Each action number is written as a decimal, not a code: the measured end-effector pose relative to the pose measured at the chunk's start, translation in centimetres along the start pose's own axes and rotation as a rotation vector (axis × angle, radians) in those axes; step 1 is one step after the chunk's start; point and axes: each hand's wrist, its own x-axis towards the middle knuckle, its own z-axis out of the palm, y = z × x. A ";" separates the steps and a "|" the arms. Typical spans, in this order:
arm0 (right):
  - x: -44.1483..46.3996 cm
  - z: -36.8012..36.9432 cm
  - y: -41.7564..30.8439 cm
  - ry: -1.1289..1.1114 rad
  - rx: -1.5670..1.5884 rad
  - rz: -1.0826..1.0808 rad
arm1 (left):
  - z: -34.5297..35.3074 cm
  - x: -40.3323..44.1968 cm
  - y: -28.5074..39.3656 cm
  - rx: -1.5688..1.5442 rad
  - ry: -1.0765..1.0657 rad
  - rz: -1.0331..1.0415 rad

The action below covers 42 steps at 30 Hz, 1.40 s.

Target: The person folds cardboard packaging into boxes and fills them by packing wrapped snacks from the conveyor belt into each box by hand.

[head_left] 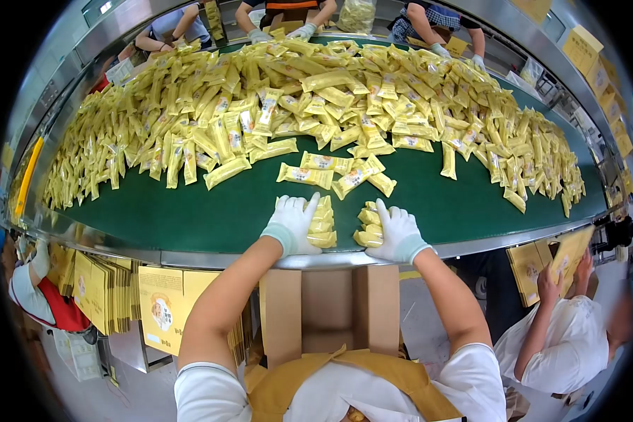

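Note:
Both my hands wear white gloves and rest at the near edge of the green belt (190, 228). My left hand (292, 224) is closed round the outer side of a small stack of yellow packets (323, 221). Opposite it, my right hand (397, 231) grips another stack of yellow packets (368, 225). A gap of green belt separates the two stacks. Just beyond my hands lie a few loose packets (304, 175), some overlapping. Directly below the belt edge, in front of my body, stands an open cardboard box (328, 302) with its flaps up.
A wide heap of yellow packets (316, 84) covers the belt's far side. Gloved co-workers (302, 30) stand behind it. Flat yellow cartons (163, 306) stand at the lower left. At the right, a person (566, 337) holds a yellow carton (570, 257). Metal rails border the belt.

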 end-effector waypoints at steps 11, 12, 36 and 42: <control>-12.2 -13.0 -4.9 0.190 0.263 -0.593 | 1.1 -6.3 -5.2 -1.363 0.596 -0.086; -13.4 -12.6 -6.6 0.131 0.094 -0.567 | 0.2 -7.6 -4.9 -1.411 0.581 -0.004; -10.5 16.3 -14.2 -0.373 0.030 -0.768 | 0.9 -13.1 11.0 0.097 0.587 0.280; -12.0 10.3 -15.4 -0.517 -0.034 -0.390 | 2.4 -10.9 12.4 0.242 0.165 0.160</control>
